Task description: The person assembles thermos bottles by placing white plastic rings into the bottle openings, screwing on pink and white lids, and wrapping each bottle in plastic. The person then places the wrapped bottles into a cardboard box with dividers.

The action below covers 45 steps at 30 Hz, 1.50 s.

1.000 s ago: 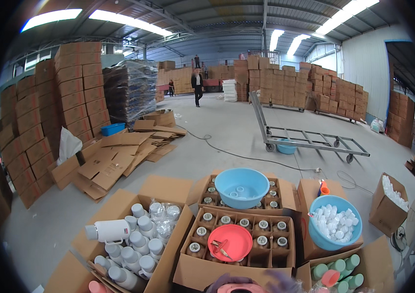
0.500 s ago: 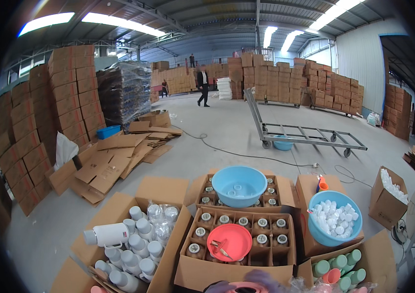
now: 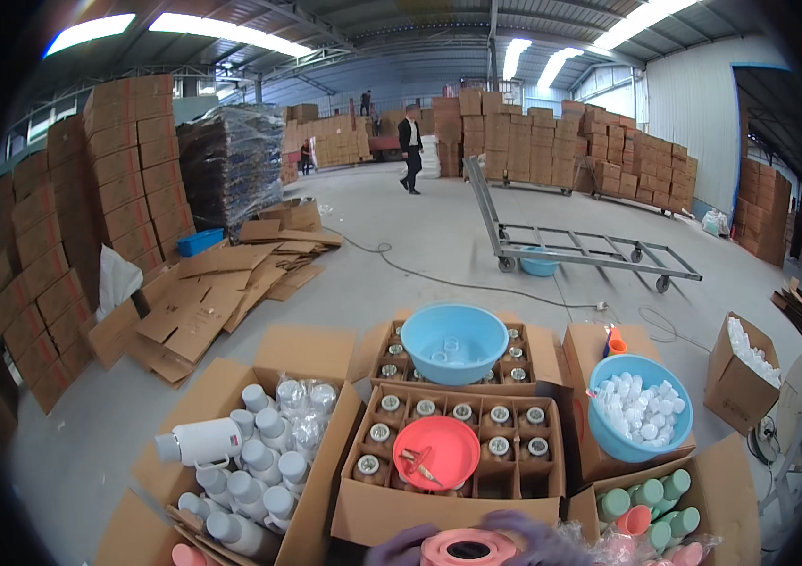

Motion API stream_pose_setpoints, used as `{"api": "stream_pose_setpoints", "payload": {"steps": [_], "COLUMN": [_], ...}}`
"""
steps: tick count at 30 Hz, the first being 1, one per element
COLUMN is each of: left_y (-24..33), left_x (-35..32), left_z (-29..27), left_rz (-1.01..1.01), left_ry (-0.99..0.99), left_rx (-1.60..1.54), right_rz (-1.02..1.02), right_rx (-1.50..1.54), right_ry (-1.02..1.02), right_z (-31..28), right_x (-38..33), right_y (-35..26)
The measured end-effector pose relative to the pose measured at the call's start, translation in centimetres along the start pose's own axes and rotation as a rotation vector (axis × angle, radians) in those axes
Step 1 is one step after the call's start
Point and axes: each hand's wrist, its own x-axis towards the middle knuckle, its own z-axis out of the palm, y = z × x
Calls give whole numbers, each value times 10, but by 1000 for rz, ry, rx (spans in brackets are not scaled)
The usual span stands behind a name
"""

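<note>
At the lower edge, my left hand (image 3: 401,546) and my right hand (image 3: 529,540), both in purplish gloves, hold a pink round piece (image 3: 442,550) from its two sides. A dark round opening shows in its middle; its lower part is cut off by the picture's edge. Just beyond stands a divided carton (image 3: 448,517) of bottles with silvery round tops, some cells bare. Across these bottles lies a red-pink plate (image 3: 458,443) with a small red-handled tool (image 3: 417,464) on it.
At left, a carton (image 3: 337,443) holds white jugs with grey-blue lids. A blue basin (image 3: 455,363) rests on a farther bottle carton. At right are a blue basin (image 3: 599,429) of white caps and green-lidded bottles (image 3: 646,492). A metal cart (image 3: 590,250) stands beyond; a person (image 3: 410,151) walks farther back.
The pink piece and both my hands have risen farther into view. The view has shifted slightly, so the cartons sit a little higher. The walking person has moved right.
</note>
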Motion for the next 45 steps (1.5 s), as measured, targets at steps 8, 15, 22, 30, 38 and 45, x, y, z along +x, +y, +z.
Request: {"api": "stream_pose_setpoints", "payload": {"steps": [8, 15, 22, 30, 38, 45], "left_y": [-24, -44, -53, -106, -140, -185], "left_x": [52, 124, 145, 141, 151, 178], "left_z": [2, 15, -2, 27, 32, 20], "left_rz": [21, -50, 68, -177, -288, -312], "left_ry": [-190, 400, 726, 529, 480, -159], "left_rx": [-55, -183, -113, -274, -185, -984], "right_rz": [331, -155, 567, 706, 662, 151], "right_rx": [763, -431, 222, -696, -650, -794], "right_ry": [330, 634, -167, 514, 643, 759], "right_z": [37, 28, 30, -25, -17, -95], "right_x": [25, 116, 99, 79, 62, 88], "right_y": [24, 15, 92, 359, 397, 178]}}
